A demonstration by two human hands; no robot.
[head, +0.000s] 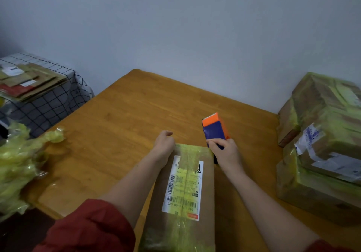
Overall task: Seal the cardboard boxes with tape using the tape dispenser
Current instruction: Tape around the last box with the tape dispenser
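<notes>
A long cardboard box (pixel 205 177) lies on the wooden table (pixel 121 118) in front of me, with a white shipping label and yellow-green tape running along its top. My left hand (pixel 163 146) grips the box's far left corner, fingers curled over the far edge. My right hand (pixel 226 152) holds the orange and blue tape dispenser (pixel 214 128) at the box's far right corner, its toothed blade pointing away from me.
Several taped cardboard boxes (pixel 320 146) are stacked at the table's right edge. A heap of crumpled yellow-green tape (pixel 21 161) lies at the left. Flattened cardboard (pixel 29 81) rests on a checked cloth at the far left. A wall runs behind the table.
</notes>
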